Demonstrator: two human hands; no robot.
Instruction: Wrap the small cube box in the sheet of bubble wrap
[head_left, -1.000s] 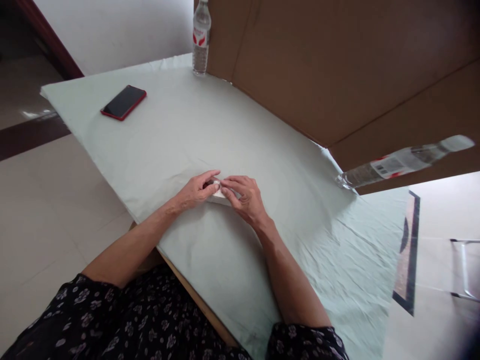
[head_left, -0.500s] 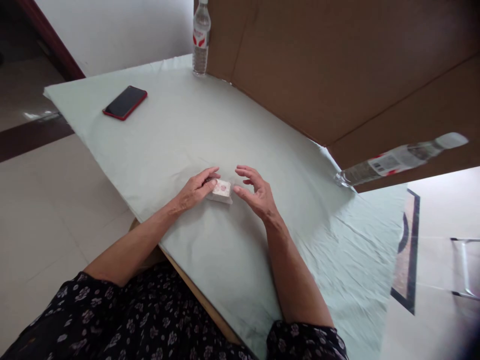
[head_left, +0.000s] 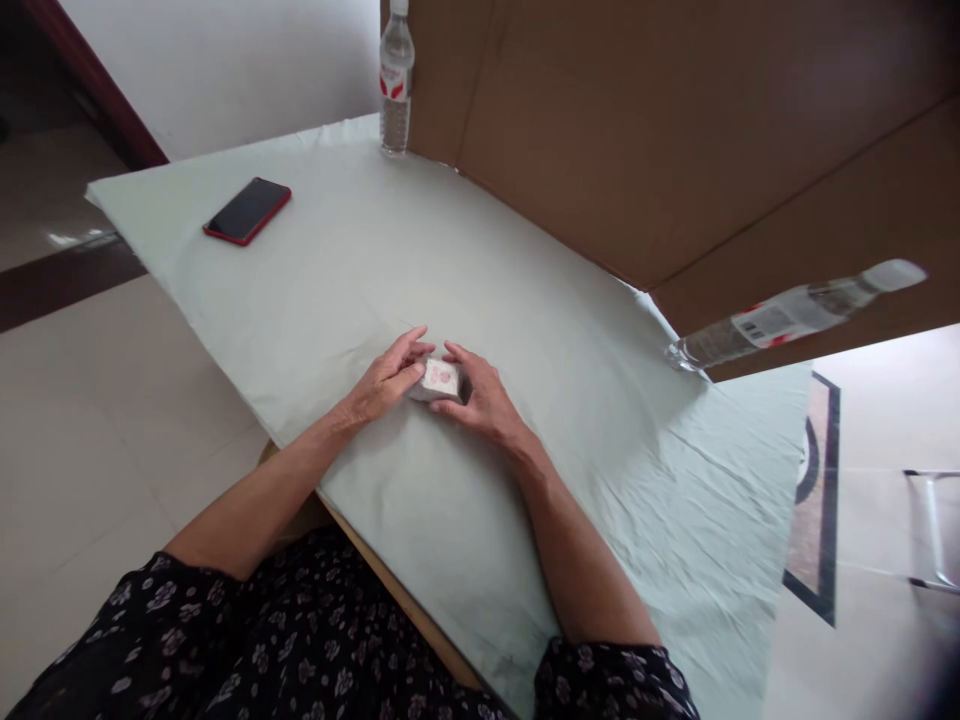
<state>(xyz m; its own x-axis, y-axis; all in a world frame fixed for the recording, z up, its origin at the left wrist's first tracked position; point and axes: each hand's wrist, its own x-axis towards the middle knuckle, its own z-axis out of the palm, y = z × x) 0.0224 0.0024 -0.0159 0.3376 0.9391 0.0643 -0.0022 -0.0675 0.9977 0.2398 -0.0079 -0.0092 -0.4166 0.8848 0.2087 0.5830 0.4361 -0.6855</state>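
Observation:
A small white box [head_left: 441, 378] with a pinkish print on top rests on the pale green cloth of the table [head_left: 420, 540], near its front edge. On its left side is my left hand [head_left: 386, 382], with the thumb at the box's upper left corner and the other fingers stretched out beyond it. My right hand [head_left: 484, 395] is curved round the right end of the box, thumb along the near side and fingers at the far side.
A phone [head_left: 247, 211] in a red case lies at the upper left. One water bottle [head_left: 395, 90] stands at the back. Another bottle [head_left: 787, 318] is at the right, beside a large brown cardboard panel [head_left: 637, 130].
My right hand has moved left and closed in round the right end of the box. My left hand has shifted slightly left, its thumb still at the box.

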